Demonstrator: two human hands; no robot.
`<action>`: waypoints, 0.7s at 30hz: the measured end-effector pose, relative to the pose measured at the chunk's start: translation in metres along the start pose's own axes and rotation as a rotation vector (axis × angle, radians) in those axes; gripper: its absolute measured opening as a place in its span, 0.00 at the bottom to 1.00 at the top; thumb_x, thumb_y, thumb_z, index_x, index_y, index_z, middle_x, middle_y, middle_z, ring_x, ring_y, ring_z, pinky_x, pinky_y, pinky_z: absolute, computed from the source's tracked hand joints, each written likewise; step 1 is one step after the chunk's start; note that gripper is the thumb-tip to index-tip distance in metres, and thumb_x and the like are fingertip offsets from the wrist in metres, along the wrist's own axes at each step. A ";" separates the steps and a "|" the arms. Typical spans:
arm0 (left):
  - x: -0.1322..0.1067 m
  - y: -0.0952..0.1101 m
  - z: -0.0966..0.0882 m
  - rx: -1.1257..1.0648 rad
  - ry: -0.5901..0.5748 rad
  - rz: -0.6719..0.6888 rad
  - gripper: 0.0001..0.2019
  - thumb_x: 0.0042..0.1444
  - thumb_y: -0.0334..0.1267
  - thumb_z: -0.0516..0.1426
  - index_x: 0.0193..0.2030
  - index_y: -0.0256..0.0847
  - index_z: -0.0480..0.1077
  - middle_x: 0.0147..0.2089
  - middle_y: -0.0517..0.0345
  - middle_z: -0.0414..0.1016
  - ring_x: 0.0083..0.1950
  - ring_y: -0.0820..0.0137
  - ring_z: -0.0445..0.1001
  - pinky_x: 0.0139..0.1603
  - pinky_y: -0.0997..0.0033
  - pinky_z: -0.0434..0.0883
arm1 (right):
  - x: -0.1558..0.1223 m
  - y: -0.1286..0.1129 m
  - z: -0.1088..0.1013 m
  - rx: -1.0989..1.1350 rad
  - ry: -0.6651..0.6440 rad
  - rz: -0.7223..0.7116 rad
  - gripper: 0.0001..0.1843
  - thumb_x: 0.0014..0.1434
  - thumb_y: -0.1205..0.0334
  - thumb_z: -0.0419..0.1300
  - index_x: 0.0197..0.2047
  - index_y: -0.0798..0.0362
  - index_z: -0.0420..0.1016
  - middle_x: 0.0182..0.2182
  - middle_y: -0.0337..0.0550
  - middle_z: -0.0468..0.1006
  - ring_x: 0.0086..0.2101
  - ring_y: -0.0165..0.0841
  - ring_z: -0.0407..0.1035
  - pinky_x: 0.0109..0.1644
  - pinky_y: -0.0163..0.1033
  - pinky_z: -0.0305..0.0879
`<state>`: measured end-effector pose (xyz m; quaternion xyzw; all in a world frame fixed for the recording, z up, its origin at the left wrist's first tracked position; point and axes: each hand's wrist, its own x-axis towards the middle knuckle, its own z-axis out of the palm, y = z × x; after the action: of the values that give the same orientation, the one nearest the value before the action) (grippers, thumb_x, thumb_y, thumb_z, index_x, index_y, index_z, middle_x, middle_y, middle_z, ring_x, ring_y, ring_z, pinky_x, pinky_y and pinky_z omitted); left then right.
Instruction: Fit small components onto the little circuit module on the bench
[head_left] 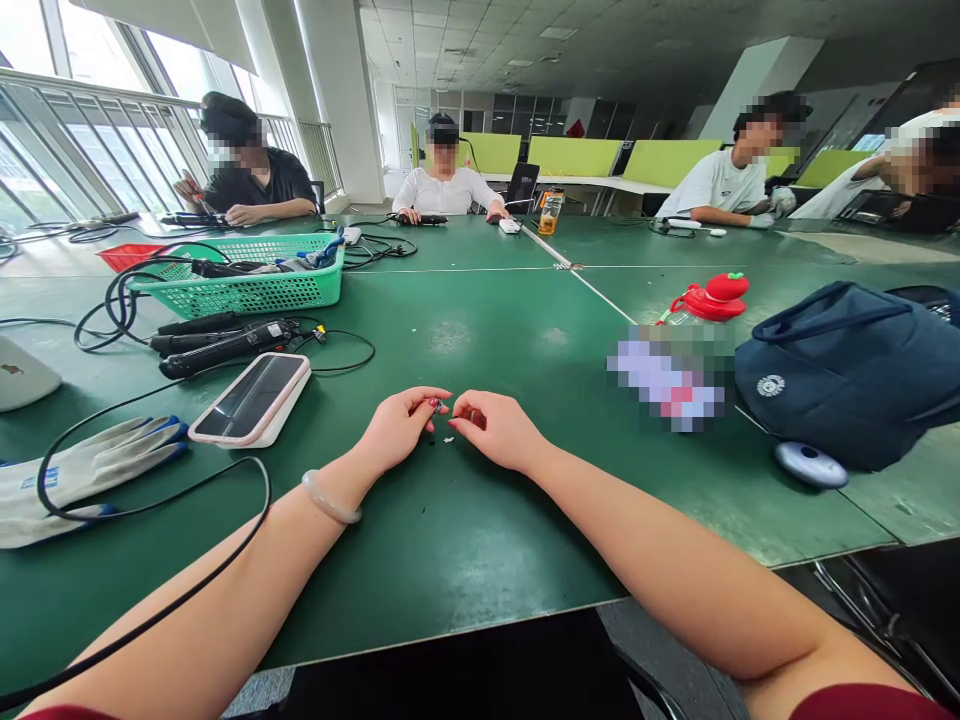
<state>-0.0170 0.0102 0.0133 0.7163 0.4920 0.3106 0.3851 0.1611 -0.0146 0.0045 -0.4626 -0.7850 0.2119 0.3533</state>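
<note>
Over the green table [510,540], my left hand [397,428] is closed in a pinch on a small dark-and-silver piece [438,407], too tiny to name. Close by on the right, my right hand [499,428] has its fingers curled together, thumb against fingertips. Whether anything sits in that pinch cannot be made out. A small white scrap [448,439] lies on the tabletop just below the fingertips, beside some dark specks. A pale bangle [330,498] circles my left wrist.
At left are a pink-edged phone [251,400], work gloves [97,465], black cabled handles [225,345] and a green basket [247,290]. A cable crosses my left forearm. On the right stand a red-lidded bottle [705,300] and navy bag [847,370]. Several people sit across.
</note>
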 end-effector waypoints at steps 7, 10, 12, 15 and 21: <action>-0.001 -0.001 0.000 0.037 -0.014 -0.019 0.18 0.57 0.43 0.50 0.50 0.41 0.73 0.25 0.61 0.73 0.25 0.73 0.69 0.30 0.72 0.66 | -0.001 0.000 0.001 0.040 0.026 -0.006 0.05 0.55 0.69 0.55 0.33 0.52 0.71 0.25 0.35 0.72 0.25 0.26 0.63 0.34 0.33 0.60; 0.000 -0.002 0.001 -0.062 -0.037 -0.019 0.18 0.56 0.40 0.51 0.51 0.39 0.72 0.28 0.58 0.76 0.29 0.72 0.72 0.34 0.70 0.70 | -0.001 0.002 0.001 0.026 0.053 -0.018 0.06 0.53 0.70 0.54 0.33 0.53 0.71 0.27 0.36 0.72 0.26 0.27 0.63 0.35 0.34 0.61; 0.000 -0.004 0.002 -0.119 -0.057 -0.022 0.18 0.56 0.41 0.52 0.52 0.38 0.71 0.32 0.55 0.78 0.31 0.71 0.74 0.36 0.68 0.72 | 0.000 0.003 0.001 0.013 0.072 -0.030 0.07 0.52 0.72 0.54 0.32 0.53 0.71 0.28 0.37 0.72 0.27 0.27 0.64 0.36 0.34 0.62; 0.001 -0.007 0.002 -0.150 -0.076 -0.027 0.19 0.56 0.42 0.53 0.52 0.38 0.70 0.38 0.52 0.79 0.36 0.68 0.77 0.40 0.66 0.73 | 0.000 0.004 0.002 0.002 0.085 -0.030 0.08 0.52 0.73 0.54 0.32 0.53 0.72 0.30 0.39 0.74 0.28 0.27 0.65 0.37 0.35 0.63; -0.001 -0.008 0.002 -0.152 -0.074 0.000 0.20 0.53 0.44 0.57 0.52 0.39 0.70 0.43 0.52 0.79 0.40 0.66 0.78 0.46 0.64 0.73 | 0.001 0.004 0.004 0.082 0.046 0.023 0.08 0.55 0.71 0.54 0.34 0.53 0.74 0.30 0.38 0.77 0.28 0.27 0.67 0.37 0.34 0.64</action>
<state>-0.0194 0.0107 0.0051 0.6960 0.4525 0.3205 0.4563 0.1607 -0.0120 -0.0007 -0.4614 -0.7621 0.2372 0.3873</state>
